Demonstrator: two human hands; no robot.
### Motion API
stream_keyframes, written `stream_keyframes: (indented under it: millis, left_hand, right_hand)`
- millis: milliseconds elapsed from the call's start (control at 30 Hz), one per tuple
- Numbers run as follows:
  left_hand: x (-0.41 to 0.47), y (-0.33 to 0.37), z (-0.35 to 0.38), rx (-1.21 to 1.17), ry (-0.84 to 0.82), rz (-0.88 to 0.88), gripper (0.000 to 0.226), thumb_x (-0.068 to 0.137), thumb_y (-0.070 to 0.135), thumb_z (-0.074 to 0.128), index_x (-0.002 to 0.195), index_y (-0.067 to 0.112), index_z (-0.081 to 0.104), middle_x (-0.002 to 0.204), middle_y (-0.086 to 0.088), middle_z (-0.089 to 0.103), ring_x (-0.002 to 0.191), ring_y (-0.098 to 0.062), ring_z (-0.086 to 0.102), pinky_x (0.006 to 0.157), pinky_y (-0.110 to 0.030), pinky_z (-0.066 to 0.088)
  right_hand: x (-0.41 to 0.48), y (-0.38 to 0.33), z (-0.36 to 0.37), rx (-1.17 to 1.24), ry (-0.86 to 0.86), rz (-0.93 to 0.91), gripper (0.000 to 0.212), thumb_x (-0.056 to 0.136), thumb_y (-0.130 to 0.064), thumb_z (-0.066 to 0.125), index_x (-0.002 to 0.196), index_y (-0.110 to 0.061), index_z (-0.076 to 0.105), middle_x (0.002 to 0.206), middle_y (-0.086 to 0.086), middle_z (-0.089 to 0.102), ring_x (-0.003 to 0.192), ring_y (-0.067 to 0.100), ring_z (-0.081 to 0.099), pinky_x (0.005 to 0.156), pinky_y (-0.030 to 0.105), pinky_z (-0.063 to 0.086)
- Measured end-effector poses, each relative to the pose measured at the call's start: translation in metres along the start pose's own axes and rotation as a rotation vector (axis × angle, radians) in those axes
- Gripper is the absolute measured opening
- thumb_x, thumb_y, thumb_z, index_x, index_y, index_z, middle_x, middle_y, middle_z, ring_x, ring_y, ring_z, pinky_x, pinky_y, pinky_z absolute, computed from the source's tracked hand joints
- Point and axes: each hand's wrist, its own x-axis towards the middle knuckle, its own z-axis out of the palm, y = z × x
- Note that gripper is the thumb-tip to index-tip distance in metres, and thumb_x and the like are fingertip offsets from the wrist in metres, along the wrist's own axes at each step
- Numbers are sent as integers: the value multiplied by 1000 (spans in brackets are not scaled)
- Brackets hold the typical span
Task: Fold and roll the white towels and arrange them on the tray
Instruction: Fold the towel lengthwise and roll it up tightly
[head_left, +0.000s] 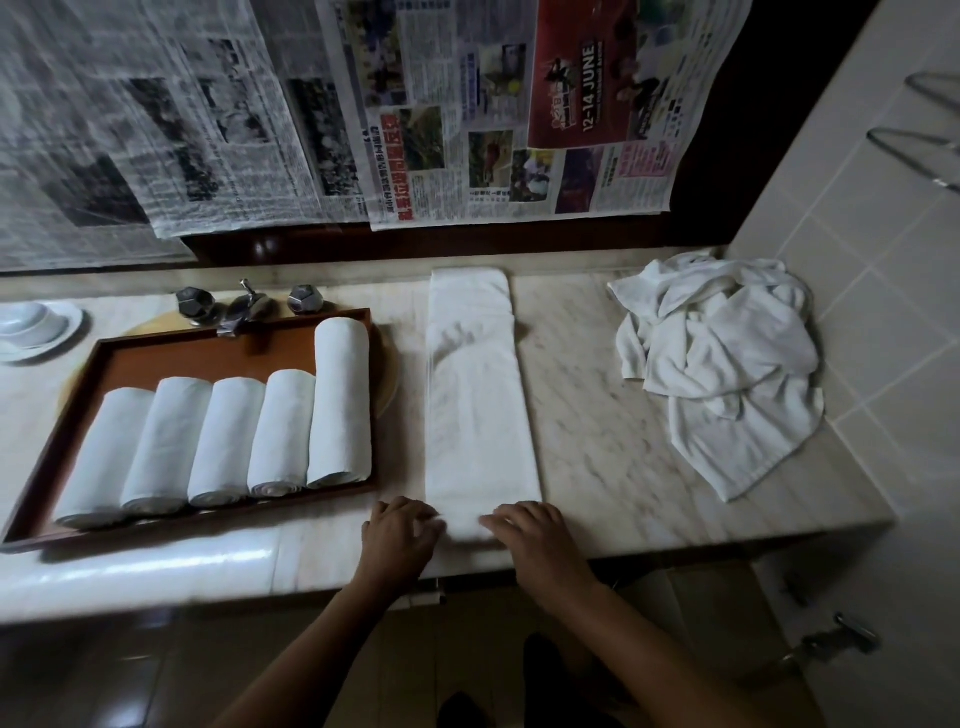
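Five rolled towels (226, 441) lie side by side in the brown wooden tray (208, 353), their long sides touching and their spiral ends toward the person. The rightmost roll (340, 400) is longer than the other four and reaches almost to the tray's far rim. The tray sits at the left of the pale marble counter (597, 415), partly over the sink, just in front of the metal faucet (244, 306) and its two faceted knobs.

Just right of the tray, a folded towel (478, 395) is laid out flat as one long narrow strip, running from the back wall to the counter's front edge. Both hands are at its near end. The left grip (402, 535) has its fingers bent onto the strip's near left corner, grasping it. The right grip (535, 540) has its fingers curled over the middle of the same end, grasping the cloth as well. Motion blur softens the fingertips.

Well apart, in the far right corner of the counter against the tiled wall (857, 312), is a crumpled pile of towels (722, 364). Sheets of newspaper (467, 114) hang across the wall behind. A white dish (31, 322) stands at the far left.
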Motion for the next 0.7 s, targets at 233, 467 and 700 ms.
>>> stream_keyframes:
  millis: [233,467,700]
  left_hand:
    - [-9,15,11,308,-16,388,47,92,50,44,128,24,61,126,2,59,115,-21,54,93,-41,45]
    - [-2,5,12,346,-147,392,58,90,52,15,124,30,56,122,11,55,110,-17,51,81,-33,29]
    - [-2,-2,14,232,-92,397,22,99,34,50,96,19,66,100,3,58,90,-20,55,73,-39,47]
  right_hand:
    - [20,1,-10,54,-54,72,51,81,-7,53,126,-27,66,122,-6,65,115,24,58,95,39,44]
    - [17,0,-22,70,-173,119,54,86,-7,59,132,-35,57,129,-13,59,123,17,44,100,37,32]
    - [7,6,-7,153,-52,147,58,77,2,60,124,-32,69,116,-7,55,109,22,56,84,37,41]
